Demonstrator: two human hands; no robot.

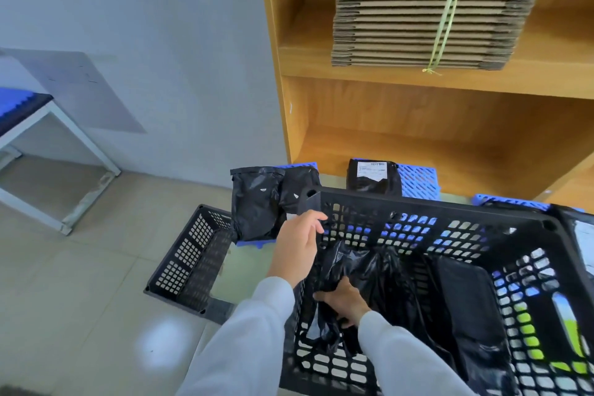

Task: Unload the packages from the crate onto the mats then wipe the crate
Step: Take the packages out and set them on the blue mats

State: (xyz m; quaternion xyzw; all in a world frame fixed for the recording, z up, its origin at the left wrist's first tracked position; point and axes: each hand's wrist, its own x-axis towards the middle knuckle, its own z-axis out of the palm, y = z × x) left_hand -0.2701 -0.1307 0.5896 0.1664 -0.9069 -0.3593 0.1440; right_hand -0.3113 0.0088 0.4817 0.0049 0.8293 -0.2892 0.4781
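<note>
Left to right: an empty black crate [193, 260] lies on the floor at left, so it is a trip hazard if the person steps that way with a load. Two black packages [257, 202] already lie on a blue mat [302, 166], overhanging its near edge; another one dropped on top likely slides them onto the tiles. Left hand [297, 246] sits at the corner of the main black crate [434, 202], fingers [313, 223] loosely extended against the lattice wall, holding nothing, apparently only steadying it. If that hand lets go during the pull, the crate can shift or tip. Right hand [345, 302] is down inside, fingers curled into a crumpled black poly bag [369, 270]. That film is thin and slack, so it can snag in the lattice holes and tear, or the contents slip out if only a loose fold is gripped. Can't tell how much of the bag is actually in the grip. A flatter black package [466, 299] stands against the right side of the crate and may topple once the bag beside it comes out. A labelled package [373, 177] is on the far mat [418, 178]. Wiping is premature with packages still inside.
</note>
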